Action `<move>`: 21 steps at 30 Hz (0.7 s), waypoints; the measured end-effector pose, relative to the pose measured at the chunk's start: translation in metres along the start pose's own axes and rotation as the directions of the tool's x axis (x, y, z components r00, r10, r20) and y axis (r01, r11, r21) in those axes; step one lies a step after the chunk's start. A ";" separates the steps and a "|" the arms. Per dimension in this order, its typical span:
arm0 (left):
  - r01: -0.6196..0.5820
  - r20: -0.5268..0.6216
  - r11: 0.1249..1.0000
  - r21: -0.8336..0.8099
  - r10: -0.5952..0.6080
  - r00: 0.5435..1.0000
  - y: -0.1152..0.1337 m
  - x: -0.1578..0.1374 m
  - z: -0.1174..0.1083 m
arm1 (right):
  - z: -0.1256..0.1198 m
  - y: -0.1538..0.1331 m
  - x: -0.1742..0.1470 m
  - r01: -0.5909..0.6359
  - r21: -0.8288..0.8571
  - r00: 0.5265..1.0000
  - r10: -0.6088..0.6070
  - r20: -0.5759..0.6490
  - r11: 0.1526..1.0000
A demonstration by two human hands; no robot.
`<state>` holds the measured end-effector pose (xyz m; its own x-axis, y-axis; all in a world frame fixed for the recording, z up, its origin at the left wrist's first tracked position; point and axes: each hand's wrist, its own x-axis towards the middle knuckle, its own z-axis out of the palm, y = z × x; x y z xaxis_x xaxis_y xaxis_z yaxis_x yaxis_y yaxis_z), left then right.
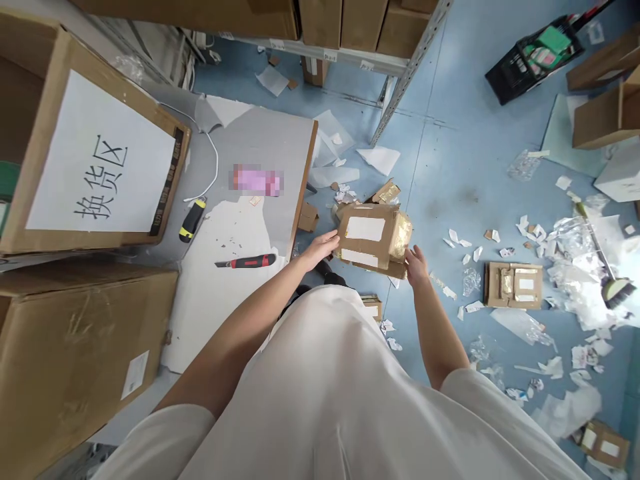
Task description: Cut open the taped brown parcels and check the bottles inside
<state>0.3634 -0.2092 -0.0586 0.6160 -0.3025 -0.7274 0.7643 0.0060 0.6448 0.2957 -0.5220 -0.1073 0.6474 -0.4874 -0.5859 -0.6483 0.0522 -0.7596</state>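
Between my two hands is a worn cardboard box (393, 240), with white labels on its upper face and shiny brown tape at its right end. My left hand (321, 248) grips its left edge, fingers against the cardboard. At the lower right corner, my right hand (416, 265) has its fingers closed on the edge. A box flap sticks up at the far side. Left of my hands, on the table (240, 240), lie a red and black utility knife (246, 261) with its blade out, a yellow and black tool (192, 221) and a blurred pink item (257, 181).
Large cardboard boxes (85, 333) stand on the left. A metal shelf (350, 55) with boxes runs along the top. Paper scraps, plastic wrap and a flattened box (513, 285) litter the blue floor at right. A black crate (534, 60) and a broom (616, 291) are farther off.
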 end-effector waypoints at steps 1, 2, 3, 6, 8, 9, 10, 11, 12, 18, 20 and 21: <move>-0.014 0.020 1.000 -0.008 0.014 1.000 0.001 -0.002 -0.001 | 0.001 -0.001 0.002 -0.001 -0.040 0.997 -0.002 -0.071 0.999; -0.039 0.024 0.999 -0.013 0.039 0.999 0.000 -0.005 -0.004 | 0.004 -0.004 0.003 -0.007 -0.066 0.993 -0.001 -0.118 0.998; -0.074 0.009 0.997 -0.012 0.074 0.997 -0.001 -0.009 -0.008 | 0.009 -0.009 0.004 -0.004 -0.082 0.991 -0.007 -0.131 0.997; -0.207 -0.123 0.978 -0.012 0.204 0.971 -0.010 -0.026 -0.031 | 0.039 -0.031 0.003 0.125 -0.149 0.992 -0.125 0.010 0.981; -0.280 -0.271 0.959 -0.036 0.260 0.927 -0.019 -0.045 -0.051 | 0.074 -0.048 0.000 0.274 -0.204 0.948 -0.228 0.221 0.940; -0.313 -0.360 0.948 -0.052 0.275 0.892 -0.026 -0.057 -0.061 | 0.095 -0.056 -0.003 0.358 -0.226 0.897 -0.267 0.352 0.906; -0.345 -0.450 0.936 -0.071 0.278 0.848 -0.033 -0.072 -0.071 | 0.118 -0.064 -0.007 0.441 -0.240 0.827 -0.288 0.484 0.865; -0.375 -0.537 0.922 -0.094 0.271 0.799 -0.042 -0.088 -0.080 | 0.143 -0.070 -0.013 0.521 -0.243 0.739 -0.291 0.607 0.818; -0.406 -0.619 0.906 -0.120 0.252 0.744 -0.052 -0.107 -0.088 | 0.169 -0.076 -0.021 0.595 -0.235 0.640 -0.276 0.717 0.768; -0.566 -0.972 0.793 -0.223 -0.136 0.191 -0.150 -0.238 -0.093 | 0.334 -0.076 -0.125 0.878 -0.039 0.041 0.005 0.999 0.478; -0.607 -0.931 0.752 -0.257 -0.360 -0.051 -0.191 -0.275 -0.073 | 0.377 -0.062 -0.183 0.893 0.063 -0.115 0.091 0.989 0.445; -0.637 -0.868 0.722 -0.271 -0.469 -0.163 -0.211 -0.290 -0.062 | 0.393 -0.052 -0.215 0.891 0.112 -0.184 0.124 0.975 0.439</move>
<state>0.0351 -0.0639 0.0020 -0.2932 0.8737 -0.3882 0.2108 0.4551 0.8651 0.3474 -0.0767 -0.0528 0.1911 0.9460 -0.2618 0.3372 -0.3138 -0.8876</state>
